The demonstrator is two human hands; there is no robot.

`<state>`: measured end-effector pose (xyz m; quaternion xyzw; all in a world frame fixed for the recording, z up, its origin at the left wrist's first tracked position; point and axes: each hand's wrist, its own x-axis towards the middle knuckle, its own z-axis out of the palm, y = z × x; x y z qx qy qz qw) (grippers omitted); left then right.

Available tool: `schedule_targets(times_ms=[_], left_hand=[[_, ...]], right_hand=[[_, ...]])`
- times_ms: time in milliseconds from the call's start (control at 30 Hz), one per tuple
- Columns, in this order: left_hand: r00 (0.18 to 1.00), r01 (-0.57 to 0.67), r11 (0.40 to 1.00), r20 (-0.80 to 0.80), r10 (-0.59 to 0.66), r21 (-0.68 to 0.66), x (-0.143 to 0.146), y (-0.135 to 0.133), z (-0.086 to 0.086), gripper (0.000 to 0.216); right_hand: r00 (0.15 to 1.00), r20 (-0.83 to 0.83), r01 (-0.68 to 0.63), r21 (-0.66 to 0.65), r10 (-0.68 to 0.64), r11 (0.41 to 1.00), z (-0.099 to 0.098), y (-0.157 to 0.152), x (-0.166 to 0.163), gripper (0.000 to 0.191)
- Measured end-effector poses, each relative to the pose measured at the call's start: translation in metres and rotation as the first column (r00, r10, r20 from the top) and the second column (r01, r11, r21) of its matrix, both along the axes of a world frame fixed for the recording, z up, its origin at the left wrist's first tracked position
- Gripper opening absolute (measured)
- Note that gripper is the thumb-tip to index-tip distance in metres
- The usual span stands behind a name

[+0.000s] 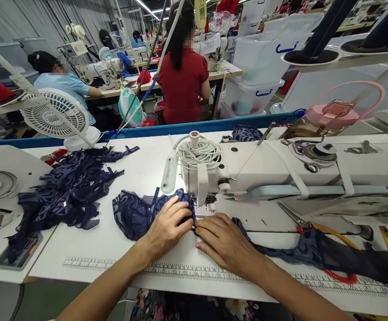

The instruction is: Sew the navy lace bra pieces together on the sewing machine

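Note:
A navy lace bra [131, 217] lies on the white sewing table, its cups left of the sewing machine's needle area [198, 198]. My left hand [170, 223] is on the near cup, fingers bent, its thumb and fingertips gripping the fabric edge just before the presser foot. From the other side, my right hand [225, 240] has its fingers closed together at the same edge; the fingertips of both hands almost meet. Partly hidden by my right hand and forearm, more navy lace [309, 247] stretches rightward over scissors [294, 214] with orange and red handles.
A heap of navy lace pieces [73, 187] lies on the left, by a second machine [6, 178]. A white fan [58, 116] stands behind it. A printed ruler [197, 271] runs along the front edge. A pink-lidded bottle [334, 113] is behind the machine. Co-workers sit beyond.

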<state>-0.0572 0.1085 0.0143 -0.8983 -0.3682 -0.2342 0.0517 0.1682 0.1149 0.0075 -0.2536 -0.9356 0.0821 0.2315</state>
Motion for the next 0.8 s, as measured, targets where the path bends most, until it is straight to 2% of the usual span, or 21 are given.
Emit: schedule_targets(times_ms=[67, 200, 300, 467, 633, 800], left_hand=[[1.000, 0.015, 0.997, 0.009, -0.015, -0.072, 0.003, -0.001, 0.002, 0.024], [0.990, -0.044, 0.981, 0.123, 0.069, -0.189, 0.009, -0.005, 0.001, 0.022], [0.989, -0.065, 0.978, 0.118, 0.090, -0.197, 0.014, -0.009, -0.005, 0.022], [0.991, -0.088, 0.984, 0.082, 0.102, -0.157, 0.013, -0.005, -0.015, 0.026], [0.993, -0.107, 0.992, 0.043, 0.110, -0.068, 0.009, 0.015, -0.013, 0.031], [0.961, -0.273, 0.958, -0.018, 0.275, 0.083, 0.028, 0.013, -0.011, 0.026]], right_hand=[[1.000, -0.016, 0.007, -0.013, -0.007, 1.000, 0.000, 0.000, 0.000, 0.020], [0.999, -0.039, 0.010, -0.043, -0.012, 0.999, 0.000, -0.001, 0.001, 0.022], [0.998, -0.060, 0.029, -0.031, -0.031, 0.999, 0.000, -0.002, 0.001, 0.021], [0.996, -0.069, 0.063, -0.004, -0.063, 0.998, -0.002, -0.001, 0.002, 0.021], [0.992, -0.042, 0.119, 0.004, -0.119, 0.993, -0.008, 0.006, 0.000, 0.027], [0.994, -0.014, 0.108, 0.002, -0.108, 0.994, -0.006, 0.009, -0.004, 0.031]])
